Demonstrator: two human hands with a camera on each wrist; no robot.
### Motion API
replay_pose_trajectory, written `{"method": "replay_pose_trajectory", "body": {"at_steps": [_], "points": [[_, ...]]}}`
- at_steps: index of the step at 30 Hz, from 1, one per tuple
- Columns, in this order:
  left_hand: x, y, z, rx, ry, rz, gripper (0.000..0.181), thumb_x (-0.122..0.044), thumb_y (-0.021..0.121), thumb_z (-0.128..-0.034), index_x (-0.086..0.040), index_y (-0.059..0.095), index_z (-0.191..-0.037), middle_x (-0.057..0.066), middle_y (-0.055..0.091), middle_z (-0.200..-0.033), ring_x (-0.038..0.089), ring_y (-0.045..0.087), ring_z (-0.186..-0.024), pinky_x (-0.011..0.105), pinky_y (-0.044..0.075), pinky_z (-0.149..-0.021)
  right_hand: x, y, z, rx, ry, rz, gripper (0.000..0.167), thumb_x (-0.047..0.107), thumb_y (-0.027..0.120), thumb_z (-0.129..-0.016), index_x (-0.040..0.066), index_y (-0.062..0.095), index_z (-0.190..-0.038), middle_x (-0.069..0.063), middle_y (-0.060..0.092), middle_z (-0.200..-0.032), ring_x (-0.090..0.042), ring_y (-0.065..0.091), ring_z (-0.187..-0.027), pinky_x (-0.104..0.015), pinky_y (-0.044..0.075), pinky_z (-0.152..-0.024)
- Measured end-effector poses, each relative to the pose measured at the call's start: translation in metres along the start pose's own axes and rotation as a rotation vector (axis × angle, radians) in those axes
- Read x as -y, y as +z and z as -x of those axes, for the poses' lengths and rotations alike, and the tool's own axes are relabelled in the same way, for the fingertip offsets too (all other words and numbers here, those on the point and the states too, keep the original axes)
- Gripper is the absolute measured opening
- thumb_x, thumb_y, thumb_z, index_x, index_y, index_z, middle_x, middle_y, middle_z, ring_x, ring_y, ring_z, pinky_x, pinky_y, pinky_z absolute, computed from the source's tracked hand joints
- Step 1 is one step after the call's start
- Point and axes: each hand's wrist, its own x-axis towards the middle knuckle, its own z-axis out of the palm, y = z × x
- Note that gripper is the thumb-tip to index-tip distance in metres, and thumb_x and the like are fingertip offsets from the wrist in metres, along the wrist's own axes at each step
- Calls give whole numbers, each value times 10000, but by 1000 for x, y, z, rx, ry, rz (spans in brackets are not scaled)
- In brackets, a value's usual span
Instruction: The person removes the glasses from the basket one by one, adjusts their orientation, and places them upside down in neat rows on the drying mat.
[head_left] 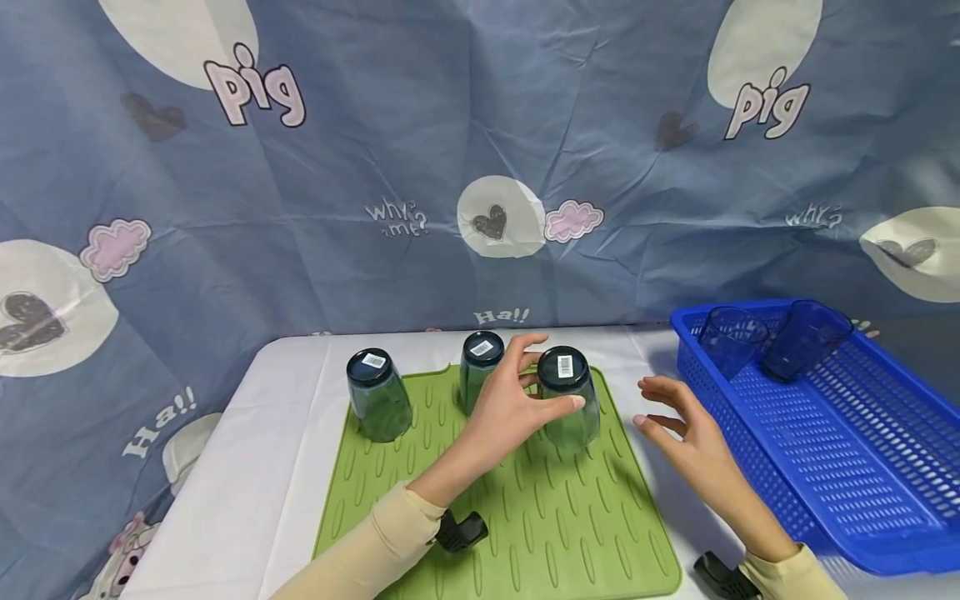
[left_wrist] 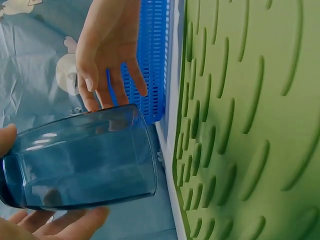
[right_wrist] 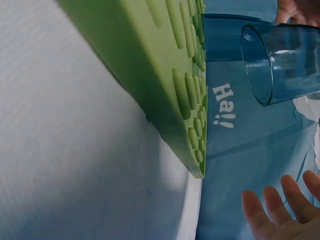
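My left hand point(head_left: 504, 407) grips an upside-down blue-green drinking glass point(head_left: 572, 421) near its base, thumb on the near side. In the left wrist view the held glass point(left_wrist: 85, 160) is apart from the mat, its mouth towards it. Two more glasses stand mouth-down: one at the mat's left back corner point(head_left: 380, 404), and another glass point(head_left: 475, 379) at the back middle, partly behind my left hand. Between the mat and the basket, my right hand point(head_left: 693, 442) is in the air, fingers spread and loosely bent, holding nothing.
A green ridged drying mat point(head_left: 525, 533) lies on a white-covered table point(head_left: 247, 467). To the right stands a blue perforated basket point(head_left: 810, 508) with two glasses leaning at its far end, a left glass point(head_left: 731, 337) and a right glass point(head_left: 806, 337). A printed blue cloth point(head_left: 420, 150) hangs behind.
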Motion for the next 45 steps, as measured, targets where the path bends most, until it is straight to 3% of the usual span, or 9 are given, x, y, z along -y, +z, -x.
{"method": "replay_pose_trajectory", "body": {"at_steps": [8,12,21,34,45], "points": [[3,13,-15,-67,45,29,706,-308,876,-743,-268,514,-1348,-40,578,-1270,219,588,-1141,336,517,-910,-2,0,-1,20,2,36,484,114,680,-942,109,478,-1382,-61,539,-1321,-273,517,-1196,-220,491,-929],[4,18,-21,-80,73,34,645,-283,873,-748,-248,556,-1309,-64,605,-1227,193,590,-1144,336,534,-871,-2,0,-1,22,-1,48,490,122,682,-942,112,475,-1386,-98,537,-1331,-287,515,-1197,-220,487,-935],[10,28,-32,-122,66,-26,647,-305,873,-742,-274,554,-1304,-59,626,-1200,185,560,-1172,368,502,-895,-5,-2,-1,23,0,66,486,137,684,-942,115,478,-1382,-80,537,-1338,-249,513,-1206,-223,488,-937],[24,40,-41,-149,91,61,587,-234,873,-738,-291,580,-1243,-84,630,-1134,189,603,-1065,345,536,-805,-11,0,-2,30,-14,113,475,130,692,-934,102,494,-1365,-83,542,-1330,-291,530,-1194,-285,506,-942],[37,45,-46,-125,94,70,569,-217,878,-737,-318,596,-1221,-112,618,-1143,162,586,-1091,353,522,-835,-12,-1,-1,26,-21,142,489,145,698,-930,105,489,-1371,-79,545,-1332,-266,524,-1205,-324,508,-941]]}}
